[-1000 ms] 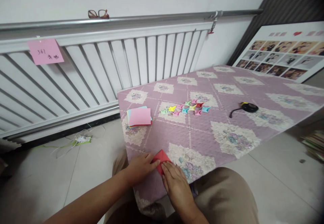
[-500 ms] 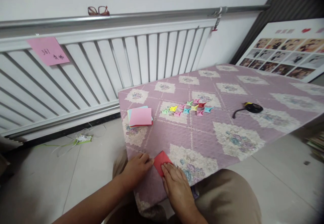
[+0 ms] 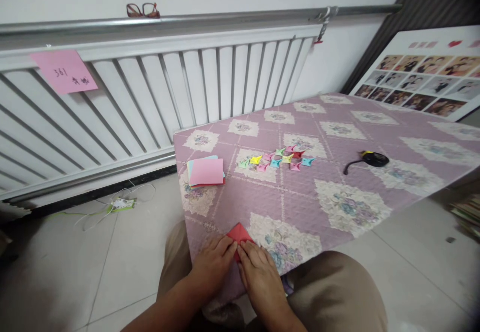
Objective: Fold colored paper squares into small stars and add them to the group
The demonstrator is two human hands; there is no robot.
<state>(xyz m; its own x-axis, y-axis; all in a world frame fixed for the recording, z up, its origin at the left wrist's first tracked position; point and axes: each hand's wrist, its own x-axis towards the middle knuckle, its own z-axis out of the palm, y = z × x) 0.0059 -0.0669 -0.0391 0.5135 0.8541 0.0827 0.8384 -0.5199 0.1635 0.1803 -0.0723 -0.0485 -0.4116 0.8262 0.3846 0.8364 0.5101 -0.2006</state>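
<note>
A piece of red paper (image 3: 240, 232) lies near the table's front edge, its lower part covered by fingers. My left hand (image 3: 215, 264) rests on its left side, fingertips close to the paper's middle. On the right side, my right hand (image 3: 262, 274) presses the paper with fingers stretched out. Farther left is a stack of coloured paper with a pink sheet (image 3: 206, 171) on top. Several small folded paper pieces (image 3: 276, 163) in green, yellow, pink, blue and red stand in rows beyond the hands.
The table (image 3: 240, 202) has a purple floral cloth. A black object (image 3: 376, 159) with a curved stem lies at the right. Glasses (image 3: 143, 11) sit on the pipe above the radiator (image 3: 210, 82). A photo board (image 3: 423, 79) leans at the back right.
My left hand has moved right, from the paper's left corner onto the paper, closer to my right hand. The red paper and my right hand stay in about the same place.
</note>
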